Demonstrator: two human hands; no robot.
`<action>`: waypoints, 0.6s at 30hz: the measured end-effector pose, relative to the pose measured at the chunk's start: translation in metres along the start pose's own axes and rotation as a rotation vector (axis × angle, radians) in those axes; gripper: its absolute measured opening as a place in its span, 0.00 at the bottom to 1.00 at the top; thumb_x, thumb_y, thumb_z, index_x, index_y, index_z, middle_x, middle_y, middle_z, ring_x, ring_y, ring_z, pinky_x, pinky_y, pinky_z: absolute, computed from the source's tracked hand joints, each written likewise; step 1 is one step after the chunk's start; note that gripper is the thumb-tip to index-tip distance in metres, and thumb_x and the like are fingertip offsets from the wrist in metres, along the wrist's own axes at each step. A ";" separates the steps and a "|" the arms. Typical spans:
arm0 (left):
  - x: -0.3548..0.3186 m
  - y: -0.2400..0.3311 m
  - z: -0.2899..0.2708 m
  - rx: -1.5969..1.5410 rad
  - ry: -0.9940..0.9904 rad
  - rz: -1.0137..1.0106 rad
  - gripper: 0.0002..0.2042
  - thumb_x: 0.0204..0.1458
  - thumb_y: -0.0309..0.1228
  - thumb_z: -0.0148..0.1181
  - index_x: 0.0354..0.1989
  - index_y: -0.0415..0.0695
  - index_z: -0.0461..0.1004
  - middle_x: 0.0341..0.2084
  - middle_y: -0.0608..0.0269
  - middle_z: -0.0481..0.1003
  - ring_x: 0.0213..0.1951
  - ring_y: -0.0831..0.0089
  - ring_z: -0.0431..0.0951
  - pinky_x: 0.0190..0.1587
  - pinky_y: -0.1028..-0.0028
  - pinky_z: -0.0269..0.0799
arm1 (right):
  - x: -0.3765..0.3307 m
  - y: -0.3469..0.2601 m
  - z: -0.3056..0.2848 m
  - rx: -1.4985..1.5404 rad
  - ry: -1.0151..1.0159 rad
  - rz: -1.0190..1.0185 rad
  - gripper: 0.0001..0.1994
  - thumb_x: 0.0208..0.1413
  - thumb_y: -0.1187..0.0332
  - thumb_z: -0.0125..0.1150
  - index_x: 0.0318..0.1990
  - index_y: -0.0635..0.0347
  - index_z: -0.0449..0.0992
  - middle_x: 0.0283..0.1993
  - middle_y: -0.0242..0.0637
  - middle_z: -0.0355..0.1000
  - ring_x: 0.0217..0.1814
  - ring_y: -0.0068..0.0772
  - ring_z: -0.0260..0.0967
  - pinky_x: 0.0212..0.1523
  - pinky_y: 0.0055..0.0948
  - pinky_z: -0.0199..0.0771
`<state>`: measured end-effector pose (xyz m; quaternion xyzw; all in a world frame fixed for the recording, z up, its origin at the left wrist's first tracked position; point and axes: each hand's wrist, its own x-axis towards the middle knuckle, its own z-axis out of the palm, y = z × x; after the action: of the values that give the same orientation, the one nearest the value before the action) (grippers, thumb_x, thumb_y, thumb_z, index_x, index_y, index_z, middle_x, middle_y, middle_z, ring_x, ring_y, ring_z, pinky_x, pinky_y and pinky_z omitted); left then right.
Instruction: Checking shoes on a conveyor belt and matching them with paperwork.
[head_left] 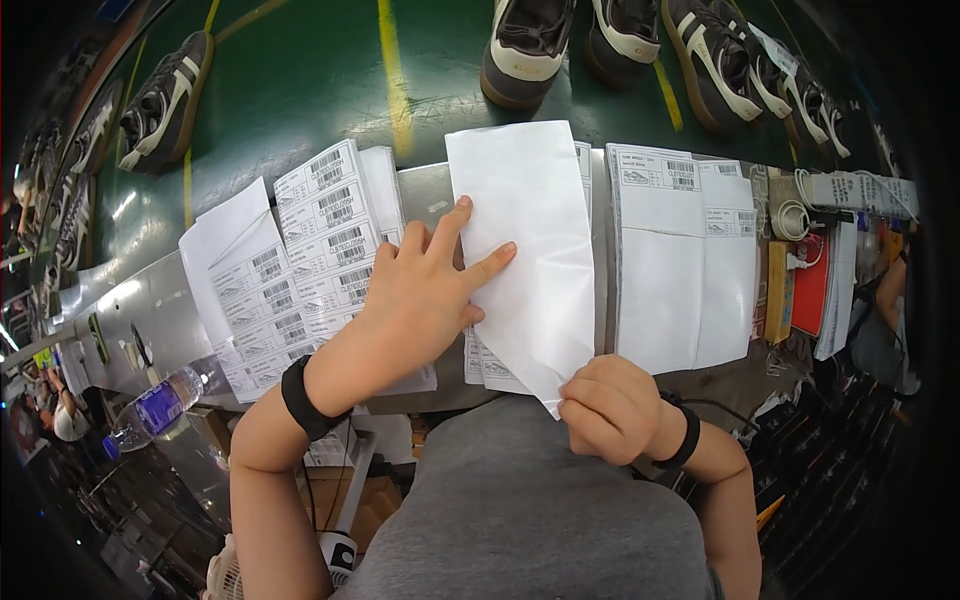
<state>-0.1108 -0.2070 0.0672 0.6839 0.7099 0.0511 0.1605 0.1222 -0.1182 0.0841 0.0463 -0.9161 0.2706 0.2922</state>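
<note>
A blank white sheet (520, 210) lies in front of me on a metal ledge, over a printed label sheet (487, 365) whose edge shows below it. My left hand (425, 275) rests on the sheet's left side with its fingers spread. At the sheet's lower right corner, my right hand (610, 410) pinches the paper, and creases run up from there. Left of the blank sheet are stacks of label sheets (330, 215) with barcodes and small shoe drawings, partly under my left forearm. More label sheets (660, 200) lie to the right, largely blank on their lower parts.
Dark sneakers with pale stripes (525, 50) stand along the green belt (300, 90) beyond the ledge, others at far left (165, 100). A water bottle (160, 408) lies at the left. Right of the papers are a coiled white cable (792, 220) and a red folder (810, 285).
</note>
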 end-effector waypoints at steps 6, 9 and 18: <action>0.002 0.002 -0.005 -0.039 -0.006 0.009 0.36 0.39 0.37 0.72 0.62 0.67 0.69 0.64 0.47 0.57 0.47 0.57 0.68 0.44 0.63 0.69 | 0.009 0.000 -0.005 0.029 -0.032 -0.067 0.07 0.40 0.75 0.61 0.28 0.68 0.72 0.30 0.41 0.69 0.28 0.35 0.70 0.28 0.31 0.73; 0.002 0.002 -0.004 -0.031 -0.010 0.003 0.35 0.38 0.36 0.72 0.62 0.66 0.69 0.63 0.47 0.58 0.46 0.57 0.68 0.44 0.63 0.68 | 0.016 -0.002 -0.006 0.012 -0.053 -0.107 0.06 0.41 0.74 0.61 0.28 0.66 0.72 0.30 0.39 0.69 0.30 0.34 0.70 0.29 0.29 0.73; 0.002 0.004 -0.005 -0.016 -0.018 0.001 0.35 0.38 0.35 0.72 0.62 0.66 0.69 0.63 0.46 0.58 0.45 0.57 0.69 0.45 0.63 0.69 | 0.030 -0.009 -0.002 -0.052 -0.105 -0.254 0.04 0.42 0.73 0.61 0.26 0.62 0.71 0.27 0.35 0.68 0.29 0.31 0.67 0.30 0.25 0.68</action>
<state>-0.1083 -0.2035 0.0732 0.6834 0.7076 0.0505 0.1723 0.1010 -0.1227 0.1065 0.1682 -0.9236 0.2049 0.2770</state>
